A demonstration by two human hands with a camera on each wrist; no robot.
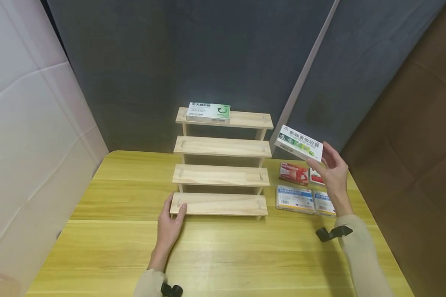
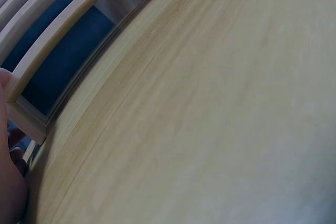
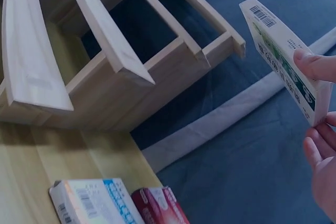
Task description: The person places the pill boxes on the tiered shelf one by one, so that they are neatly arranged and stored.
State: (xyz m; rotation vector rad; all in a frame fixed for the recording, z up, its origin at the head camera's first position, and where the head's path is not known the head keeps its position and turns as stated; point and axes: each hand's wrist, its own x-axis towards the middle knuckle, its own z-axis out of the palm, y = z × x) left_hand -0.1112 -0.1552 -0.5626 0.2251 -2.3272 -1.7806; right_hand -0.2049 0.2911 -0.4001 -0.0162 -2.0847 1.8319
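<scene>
A wooden stepped rack [image 1: 221, 175] with several shelves stands on the table. My left hand [image 1: 170, 225] grips the left end of its lowest shelf, thumb on top. In the left wrist view, part of that hand [image 2: 10, 182] shows at the rack's corner. My right hand [image 1: 333, 171] pinches a white and green medicine box [image 1: 300, 143] by its right end, in the air to the right of the rack. The right wrist view shows the thumb on the held box [image 3: 283, 59] and fingers beneath it. Another white and green medicine box [image 1: 209, 112] lies on the top shelf's left part.
Right of the rack, a red medicine box [image 1: 294, 174] and a partly hidden red and white box [image 1: 316, 176] lie behind two blue and white boxes [image 1: 295, 199]. A dark curtain [image 1: 134, 74] hangs behind the table [image 1: 215, 255].
</scene>
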